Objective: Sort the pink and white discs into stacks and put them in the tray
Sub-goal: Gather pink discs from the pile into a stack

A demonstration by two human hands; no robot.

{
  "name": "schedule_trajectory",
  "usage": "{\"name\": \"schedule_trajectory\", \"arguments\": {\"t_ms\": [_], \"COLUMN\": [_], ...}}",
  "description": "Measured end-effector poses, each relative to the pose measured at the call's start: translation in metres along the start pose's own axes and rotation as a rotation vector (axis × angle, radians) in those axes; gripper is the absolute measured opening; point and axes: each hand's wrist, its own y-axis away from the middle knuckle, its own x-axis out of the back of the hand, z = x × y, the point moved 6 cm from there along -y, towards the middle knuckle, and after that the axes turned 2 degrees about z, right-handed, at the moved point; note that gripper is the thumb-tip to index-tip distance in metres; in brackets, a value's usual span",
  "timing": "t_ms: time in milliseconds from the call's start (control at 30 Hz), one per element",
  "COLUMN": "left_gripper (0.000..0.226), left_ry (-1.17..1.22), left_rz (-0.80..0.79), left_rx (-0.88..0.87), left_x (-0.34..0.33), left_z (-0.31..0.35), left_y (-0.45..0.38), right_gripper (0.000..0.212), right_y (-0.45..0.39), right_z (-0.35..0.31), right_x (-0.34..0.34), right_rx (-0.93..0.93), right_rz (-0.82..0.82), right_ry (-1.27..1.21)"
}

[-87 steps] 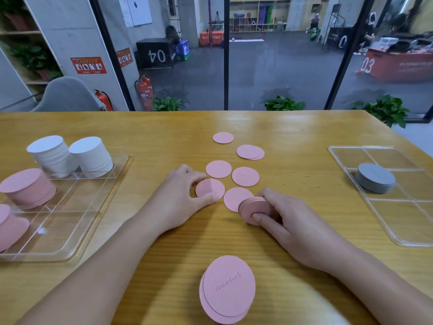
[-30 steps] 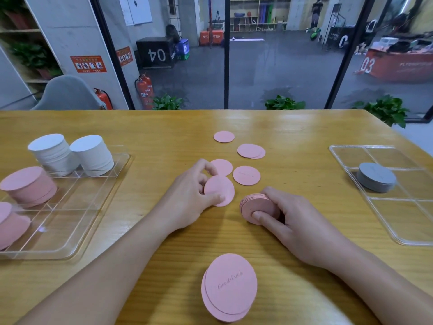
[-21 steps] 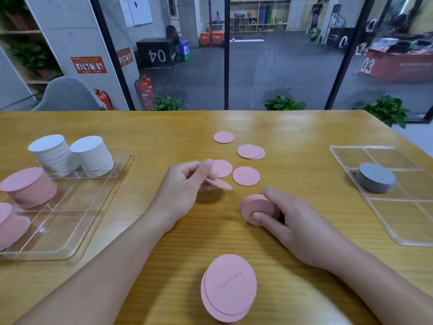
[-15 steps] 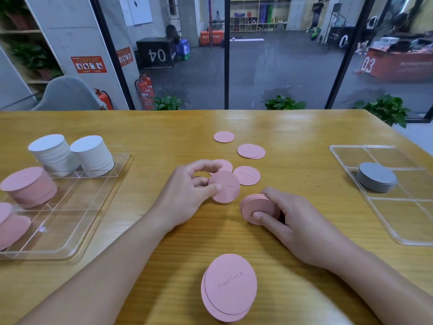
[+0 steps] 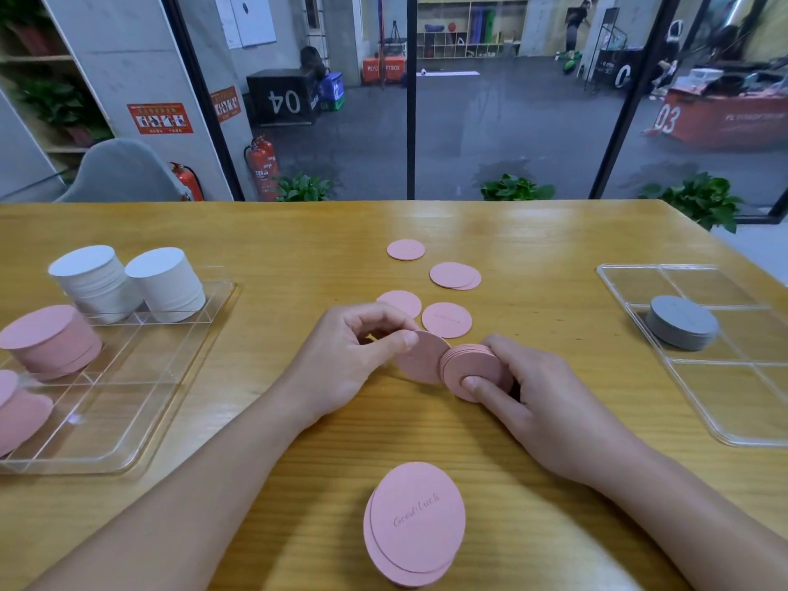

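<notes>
Wooden table (image 5: 533, 249), "Good Luck" disc (image 5: 415, 520), possibly "PLYOSOFTBOX" crate (image 5: 383, 68), left hand (image 5: 345, 360) pinching disc (image 5: 420, 362), right hand (image 5: 541, 394) gripping stack (image 5: 469, 368)

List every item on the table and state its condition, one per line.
left hand: pinching one pink disc
right hand: gripping pink stack on edge
loose pink discs: flat on table
left tray: holds white stacks and pink stacks
right tray: holds grey stack
</notes>
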Motion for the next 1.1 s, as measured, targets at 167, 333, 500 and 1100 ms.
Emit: {"name": "schedule_trajectory", "arguments": {"t_ms": [167, 333, 500, 1100], "left_gripper": [0.011, 0.026, 0.038, 0.016], "left_ry": [0.048, -0.125, -0.571, -0.74], "left_rz": [-0.135, -0.193, -0.127, -0.024], "left_rx": [-0.007, -0.104, -0.264, -0.157], "left_x": [-0.021, -0.037, -0.038, 0.003], "left_z": [0.0, -0.002, -0.008, 0.004], "left_y": [0.002, 0.002, -0.011, 0.002], "right_gripper": [0.012, 0.009, 0.014, 0.018], "right_y": [0.0, 0.0, 0.0, 0.0], "right_z": [-0.004, -0.009, -0.007, -0.005], "right_x": [-0.001, -0.004, -0.006, -0.005], "right_rx": [0.02, 0.057, 0.054, 0.035], "right_rz": [0.006, -0.035, -0.04, -0.05], "right_ry": [-0.018, -0.01, 0.006, -0.009]}}
